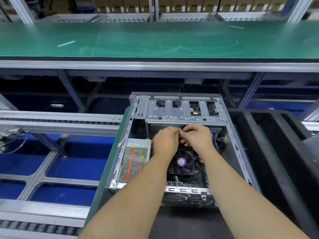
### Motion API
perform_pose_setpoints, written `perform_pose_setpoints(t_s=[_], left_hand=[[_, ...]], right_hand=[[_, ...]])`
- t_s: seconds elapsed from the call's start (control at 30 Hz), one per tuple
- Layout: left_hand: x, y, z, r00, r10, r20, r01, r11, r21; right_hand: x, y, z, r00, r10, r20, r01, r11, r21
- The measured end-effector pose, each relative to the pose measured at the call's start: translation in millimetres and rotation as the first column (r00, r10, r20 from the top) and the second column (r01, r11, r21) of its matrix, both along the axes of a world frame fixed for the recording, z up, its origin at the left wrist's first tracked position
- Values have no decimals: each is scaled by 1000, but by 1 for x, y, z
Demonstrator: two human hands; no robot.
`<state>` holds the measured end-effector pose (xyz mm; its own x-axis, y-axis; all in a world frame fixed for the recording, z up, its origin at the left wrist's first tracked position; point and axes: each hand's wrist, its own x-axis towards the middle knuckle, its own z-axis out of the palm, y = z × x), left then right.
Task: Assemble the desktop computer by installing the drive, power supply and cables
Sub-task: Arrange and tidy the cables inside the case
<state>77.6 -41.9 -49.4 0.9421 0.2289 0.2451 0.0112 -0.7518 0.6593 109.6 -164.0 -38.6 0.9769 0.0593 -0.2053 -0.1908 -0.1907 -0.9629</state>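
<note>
— Cables (181, 135) are held where, exactly?

— A small dark bundle is pinched between both hands, inside the open computer case (239, 149), just below the silver drive bracket (183, 111) at the far end. The left hand (165, 141) is curled around the bundle from the left, and the right hand (198, 137) is closed on it from the right, fingertips meeting at a small pale piece; what that piece is cannot be told.

— And the power supply?

— The power supply (134, 161) is seated in the left part of the case, its labelled face turned up, just left of the left forearm. A black cooler fan (181, 162) with a purple centre sticker is seen between the two forearms, near the hands, on the motherboard (186, 181).

— What is the case resting on?

— A green mat (105, 178) is visible along its left side. Roller conveyor rails (57, 120) are seen to the left, a dark foam tray (276, 135) to the right, and a long green workbench (155, 40) lies beyond, with cardboard boxes (172, 4) stacked at the far edge.
</note>
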Motion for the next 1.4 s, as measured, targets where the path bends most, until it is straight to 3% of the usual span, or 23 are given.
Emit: perform_pose_setpoints(t_s=[0.17, 0.5, 0.8, 1.03, 1.27, 1.4], left_hand=[[-1, -1, 2, 1000, 0, 4, 0, 997, -72], [-7, -2, 6, 996, -34, -87, 21, 989, -146], [-6, -2, 2, 999, -11, -41, 4, 988, -157], [-5, -3, 3, 999, 39, -28, -44, 980, -194], [-1, -4, 3, 998, 60, -14, -61, 955, -289], [3, -2, 0, 987, 151, -60, -163, 913, -374]], right_hand=[[-1, 3, -6, 984, 58, 169, -31, 987, -159], [-5, 4, -4, 941, 124, 314, -12, 941, -338], [-4, 2, -1, 888, 175, 426, 23, 907, -420], [-5, 2, 2, 932, 102, 347, 19, 944, -331], [-7, 5, 6, 882, 179, 436, 43, 891, -452], [-10, 8, 8, 849, 196, 490, 45, 899, -437]])
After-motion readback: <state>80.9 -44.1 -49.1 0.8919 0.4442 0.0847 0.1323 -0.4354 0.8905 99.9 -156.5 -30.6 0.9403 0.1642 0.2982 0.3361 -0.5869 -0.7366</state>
